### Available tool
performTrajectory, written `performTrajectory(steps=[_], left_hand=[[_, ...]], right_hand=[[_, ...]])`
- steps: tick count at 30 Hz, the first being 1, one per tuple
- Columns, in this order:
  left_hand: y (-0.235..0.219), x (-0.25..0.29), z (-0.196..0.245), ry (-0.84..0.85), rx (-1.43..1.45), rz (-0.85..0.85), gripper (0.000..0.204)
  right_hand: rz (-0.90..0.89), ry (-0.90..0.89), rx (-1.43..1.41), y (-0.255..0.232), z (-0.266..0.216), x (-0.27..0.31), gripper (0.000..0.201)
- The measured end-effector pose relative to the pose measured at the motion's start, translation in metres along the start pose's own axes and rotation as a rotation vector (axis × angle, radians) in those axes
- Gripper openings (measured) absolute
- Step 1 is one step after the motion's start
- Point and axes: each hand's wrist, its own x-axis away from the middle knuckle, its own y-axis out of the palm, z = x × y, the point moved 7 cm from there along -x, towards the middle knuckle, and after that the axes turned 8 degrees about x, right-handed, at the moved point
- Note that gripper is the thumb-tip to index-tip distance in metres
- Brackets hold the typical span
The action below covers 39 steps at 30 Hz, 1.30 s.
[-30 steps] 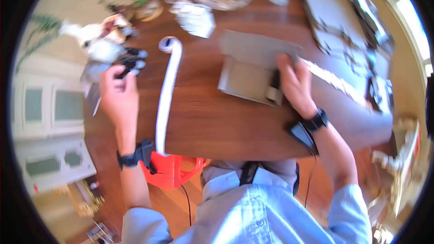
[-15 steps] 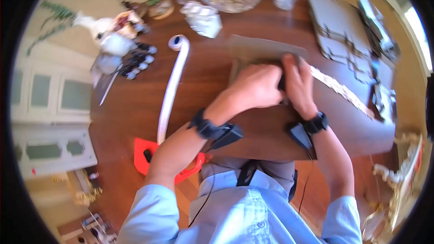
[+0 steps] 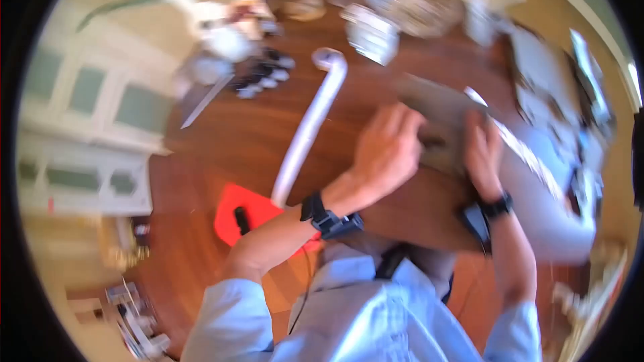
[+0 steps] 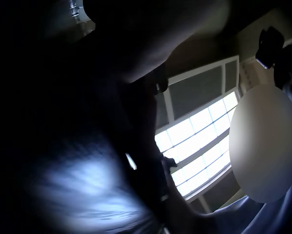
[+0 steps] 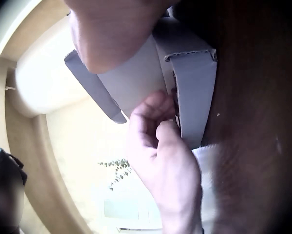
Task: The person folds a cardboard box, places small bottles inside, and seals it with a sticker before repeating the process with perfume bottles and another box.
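A grey-brown cardboard box point(image 3: 439, 121) with a raised flap stands near the table's right half, blurred in the head view. My right hand point(image 3: 484, 151) grips its right side. Left of it, my left hand point(image 3: 389, 151) has its fingertips at the box's opening. In the right wrist view, the left hand point(image 5: 165, 156) curls its fingers beside the edge of a box wall point(image 5: 197, 92), thumb close to them; I cannot tell whether it pinches anything. The right hand point(image 5: 112, 39) overlaps the box from above. The left wrist view is dark and shows neither the box nor fingers.
A white strip point(image 3: 308, 131) with a rolled end lies left of the box. Farther left is a cluster of black pieces point(image 3: 261, 74) with pale tips. A crumpled white package point(image 3: 372, 33) and a glass dish point(image 3: 422, 13) stand behind. Flat grey pieces point(image 3: 540, 67) lie right. A red stool point(image 3: 245, 211) is below.
My left hand came from the black pieces at the left over to the box, then drew slightly back toward its left side. My right hand stays on the box. The head view has shifted.
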Motion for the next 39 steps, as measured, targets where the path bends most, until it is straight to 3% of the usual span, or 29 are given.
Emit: performTrajectory(steps=[1, 2, 3, 5, 8, 11, 14, 16, 17, 21, 23, 24, 25, 29, 31, 32, 34, 35, 39], left_hand=[[0.017, 0.003, 0.003, 0.034, -0.094, -0.023, 0.029], [0.025, 0.002, 0.009, 0.082, -0.099, 0.035, 0.03], [0.032, -0.002, 0.01, 0.056, -0.169, -0.046, 0.033], [0.031, -0.012, 0.008, 0.089, -0.089, 0.013, 0.035], [0.028, -0.011, -0.004, 0.067, -0.015, 0.014, 0.034], [0.045, -0.03, -0.006, 0.07, 0.117, 0.026, 0.034], [0.042, -0.042, -0.009, 0.021, 0.132, -0.049, 0.032], [0.037, -0.042, -0.002, 0.089, 0.162, -0.227, 0.032], [0.032, -0.043, -0.001, 0.081, 0.163, -0.235, 0.032], [0.048, -0.039, -0.019, -0.056, -0.1, -0.544, 0.033], [0.052, -0.042, -0.025, -0.06, -0.123, -0.629, 0.029], [0.049, -0.043, -0.027, -0.071, -0.004, -0.552, 0.028], [0.035, -0.047, -0.023, 0.03, 0.155, -0.367, 0.029], [-0.05, -0.044, -0.032, -0.375, 0.617, -0.033, 0.026], [-0.09, -0.021, -0.06, -0.338, 0.532, 0.177, 0.027], [-0.11, -0.008, -0.074, -0.379, 0.523, 0.28, 0.028], [-0.149, 0.016, -0.106, -0.486, 0.155, 0.404, 0.029], [-0.161, 0.029, -0.126, -0.549, 0.142, 0.474, 0.029], [-0.185, 0.058, -0.189, -0.681, -0.085, 0.525, 0.029]], right_hand=[[-0.089, 0.069, 0.387, -0.007, -0.003, -0.001, 0.024], [-0.071, 0.15, 0.322, -0.005, -0.003, -0.001, 0.021], [-0.023, -0.012, 0.21, -0.005, -0.003, 0.0, 0.023], [-0.046, -0.059, 0.221, -0.008, -0.011, -0.003, 0.022], [-0.043, 0.007, 0.184, 0.001, -0.008, 0.002, 0.02], [0.015, -0.065, 0.16, -0.014, -0.01, -0.01, 0.018], [0.006, -0.017, 0.173, -0.017, -0.007, -0.012, 0.016], [0.011, -0.017, 0.186, -0.015, -0.003, -0.013, 0.014], [0.008, -0.007, 0.184, -0.015, -0.002, -0.011, 0.014], [-0.01, -0.081, 0.309, -0.016, 0.001, -0.008, 0.012], [0.033, 0.011, 0.2, -0.013, 0.003, -0.006, 0.015], [0.032, 0.011, 0.221, -0.015, 0.004, -0.005, 0.017], [0.04, 0.013, 0.252, -0.018, 0.006, -0.005, 0.019], [0.044, 0.004, 0.16, -0.021, 0.009, -0.004, 0.021], [-0.034, 0.103, 0.221, -0.025, 0.026, -0.002, 0.022], [-0.029, 0.106, 0.23, -0.025, 0.022, -0.002, 0.023], [0.004, 0.068, 0.168, -0.021, 0.028, -0.003, 0.024], [0.044, 0.037, 0.108, -0.022, 0.029, -0.002, 0.024], [0.022, 0.022, 0.172, -0.025, 0.027, -0.003, 0.026]])
